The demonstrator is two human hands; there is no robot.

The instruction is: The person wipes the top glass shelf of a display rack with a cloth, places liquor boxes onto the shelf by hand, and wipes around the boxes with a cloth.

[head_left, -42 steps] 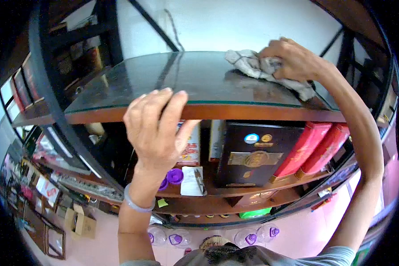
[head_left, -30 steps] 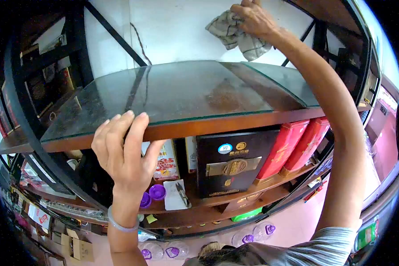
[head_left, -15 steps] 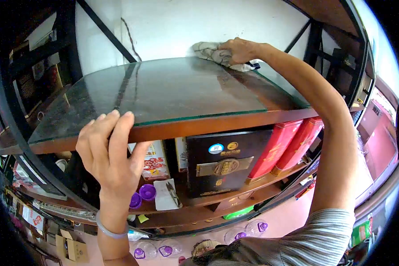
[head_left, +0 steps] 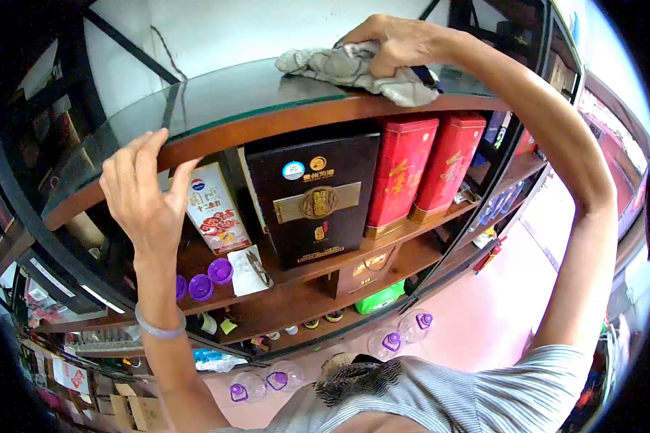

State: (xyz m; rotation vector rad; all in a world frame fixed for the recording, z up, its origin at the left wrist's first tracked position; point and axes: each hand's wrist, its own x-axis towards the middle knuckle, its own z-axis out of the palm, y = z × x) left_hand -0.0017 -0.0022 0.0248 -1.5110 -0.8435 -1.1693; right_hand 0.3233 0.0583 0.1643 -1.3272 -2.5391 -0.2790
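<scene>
The right hand (head_left: 401, 47) grips the bunched checked cloth (head_left: 328, 68) on the glass-topped shelf (head_left: 231, 86), its long axis slanting rightward to the front edge (head_left: 267, 121). The left hand (head_left: 146, 191), well apart leftward, rests fingers over that edge, thumb spread below.

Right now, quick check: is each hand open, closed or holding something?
Left hand: open, against the front edge of the glass-topped shelf.
Right hand: closed, holding the checked cloth.
</scene>
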